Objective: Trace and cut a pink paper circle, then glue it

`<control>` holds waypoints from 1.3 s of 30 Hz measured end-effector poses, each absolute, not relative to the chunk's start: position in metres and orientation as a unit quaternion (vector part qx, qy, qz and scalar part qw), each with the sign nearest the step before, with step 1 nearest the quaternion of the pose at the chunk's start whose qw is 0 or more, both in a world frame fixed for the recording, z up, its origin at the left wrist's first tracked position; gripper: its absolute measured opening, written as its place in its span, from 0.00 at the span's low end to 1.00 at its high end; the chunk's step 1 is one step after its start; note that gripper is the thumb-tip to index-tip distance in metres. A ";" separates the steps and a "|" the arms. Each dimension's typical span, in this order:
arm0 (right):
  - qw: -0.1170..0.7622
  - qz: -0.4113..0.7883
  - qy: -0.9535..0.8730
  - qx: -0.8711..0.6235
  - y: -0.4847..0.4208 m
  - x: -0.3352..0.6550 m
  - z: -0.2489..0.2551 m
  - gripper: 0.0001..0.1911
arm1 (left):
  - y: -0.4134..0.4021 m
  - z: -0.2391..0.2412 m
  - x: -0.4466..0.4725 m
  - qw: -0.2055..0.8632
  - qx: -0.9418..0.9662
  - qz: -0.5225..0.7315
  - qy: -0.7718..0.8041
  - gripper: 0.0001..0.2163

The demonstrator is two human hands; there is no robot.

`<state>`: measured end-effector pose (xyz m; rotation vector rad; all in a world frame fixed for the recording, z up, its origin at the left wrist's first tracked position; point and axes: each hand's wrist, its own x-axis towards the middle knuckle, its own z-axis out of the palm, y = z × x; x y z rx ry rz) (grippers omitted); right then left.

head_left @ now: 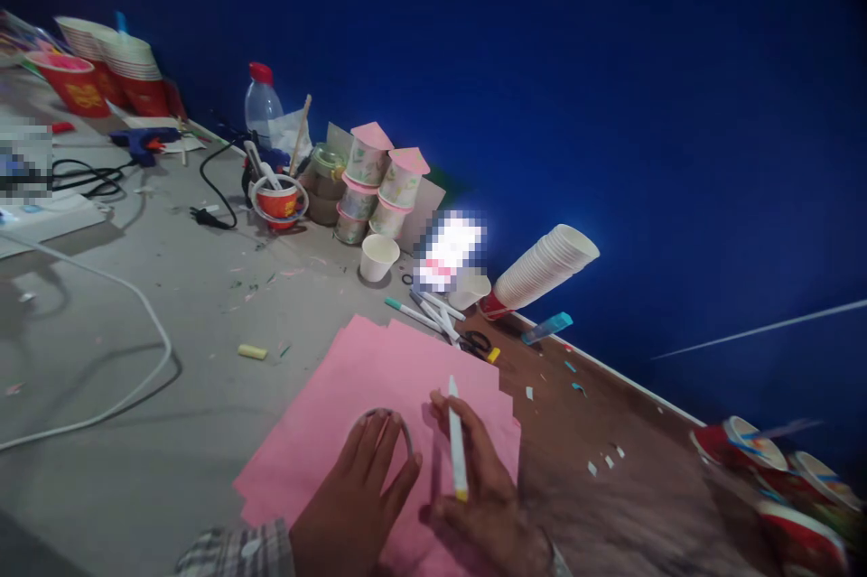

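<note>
The left hand (358, 488) lies palm down, its fingers nearly straight and close together, thumb set apart; it grips nothing but rests over a thin round rim (409, 438) on the stacked pink paper (420, 360). The right hand (482, 478), half curled with the palm turned inward, has a white marker (457, 443) between thumb and fingers (its yellow end towards the wrist), above the paper's right part on the desk (196, 324).
</note>
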<state>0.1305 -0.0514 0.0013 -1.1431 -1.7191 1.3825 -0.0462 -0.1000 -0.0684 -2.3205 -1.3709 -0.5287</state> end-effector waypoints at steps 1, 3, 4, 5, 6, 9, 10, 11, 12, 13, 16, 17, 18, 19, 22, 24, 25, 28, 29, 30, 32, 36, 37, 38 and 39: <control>0.352 0.538 -0.626 -0.441 -0.048 0.135 0.001 0.44 | -0.100 -0.067 -0.046 0.210 -0.826 -0.190 -0.488 0.25; 0.413 0.554 -0.554 -0.464 -0.042 0.141 0.002 0.33 | -0.099 -0.063 -0.046 0.222 -0.823 -0.188 -0.488 0.24; 0.438 0.558 -0.517 -0.479 -0.039 0.144 0.004 0.25 | -0.099 -0.061 -0.045 0.225 -0.822 -0.188 -0.489 0.24; 0.457 0.560 -0.486 -0.491 -0.035 0.145 0.007 0.19 | -0.099 -0.060 -0.045 0.227 -0.821 -0.188 -0.489 0.24; 0.473 0.560 -0.461 -0.501 -0.032 0.146 0.011 0.15 | -0.098 -0.059 -0.044 0.231 -0.819 -0.190 -0.489 0.23; 0.492 0.561 -0.434 -0.505 -0.023 0.140 0.027 0.15 | -0.099 -0.057 -0.042 0.236 -0.813 -0.192 -0.497 0.22; 0.490 0.559 -0.437 -0.506 -0.019 0.135 0.032 0.16 | -0.099 -0.057 -0.041 0.236 -0.811 -0.194 -0.499 0.21; 0.484 0.557 -0.443 -0.509 -0.015 0.128 0.037 0.16 | -0.099 -0.057 -0.040 0.236 -0.808 -0.196 -0.503 0.21; 0.474 0.554 -0.454 -0.512 -0.011 0.119 0.041 0.17 | -0.099 -0.056 -0.040 0.237 -0.805 -0.200 -0.506 0.21; 0.456 0.554 -0.470 -0.514 -0.007 0.109 0.044 0.17 | -0.100 -0.056 -0.039 0.239 -0.802 -0.203 -0.508 0.20; 0.381 0.558 -0.534 -0.507 0.005 0.076 0.045 0.18 | -0.099 -0.054 -0.039 0.249 -0.796 -0.212 -0.510 0.19; 0.355 0.560 -0.554 -0.504 0.009 0.065 0.043 0.17 | -0.099 -0.053 -0.040 0.250 -0.796 -0.215 -0.508 0.19; 0.334 0.560 -0.571 -0.499 0.011 0.056 0.041 0.17 | -0.099 -0.052 -0.040 0.249 -0.796 -0.216 -0.507 0.18; 0.315 0.557 -0.588 -0.495 0.013 0.047 0.038 0.16 | -0.099 -0.050 -0.041 0.248 -0.797 -0.218 -0.505 0.18; 0.280 0.528 -0.632 -0.494 0.016 0.031 0.029 0.13 | -0.099 -0.048 -0.042 0.245 -0.798 -0.221 -0.504 0.17; 0.265 0.508 -0.653 -0.496 0.016 0.025 0.026 0.12 | -0.099 -0.047 -0.042 0.244 -0.796 -0.224 -0.506 0.15; 0.256 0.503 -0.661 -0.495 0.016 0.024 0.026 0.12 | -0.099 -0.048 -0.041 0.244 -0.795 -0.226 -0.507 0.15; 0.226 0.510 -0.678 -0.479 0.015 0.019 0.027 0.14 | -0.101 -0.052 -0.038 0.238 -0.791 -0.232 -0.514 0.15; 0.217 0.513 -0.683 -0.472 0.015 0.017 0.028 0.14 | -0.101 -0.055 -0.037 0.235 -0.789 -0.234 -0.517 0.15; 0.209 0.516 -0.688 -0.465 0.015 0.015 0.028 0.14 | -0.102 -0.058 -0.035 0.230 -0.787 -0.236 -0.522 0.15; 0.194 0.521 -0.695 -0.456 0.014 0.012 0.028 0.15 | -0.103 -0.065 -0.031 0.218 -0.784 -0.238 -0.530 0.16; 0.154 0.496 -0.722 -0.456 0.013 0.006 0.024 0.16 | -0.105 -0.078 -0.026 0.199 -0.783 -0.235 -0.540 0.17; 0.145 0.485 -0.732 -0.456 0.013 0.005 0.023 0.17 | -0.105 -0.080 -0.026 0.199 -0.785 -0.233 -0.539 0.17; 0.137 0.475 -0.741 -0.455 0.012 0.004 0.022 0.16 | -0.106 -0.081 -0.026 0.199 -0.786 -0.232 -0.537 0.17; 0.129 0.471 -0.747 -0.451 0.012 0.004 0.022 0.16 | -0.106 -0.081 -0.026 0.199 -0.788 -0.232 -0.534 0.17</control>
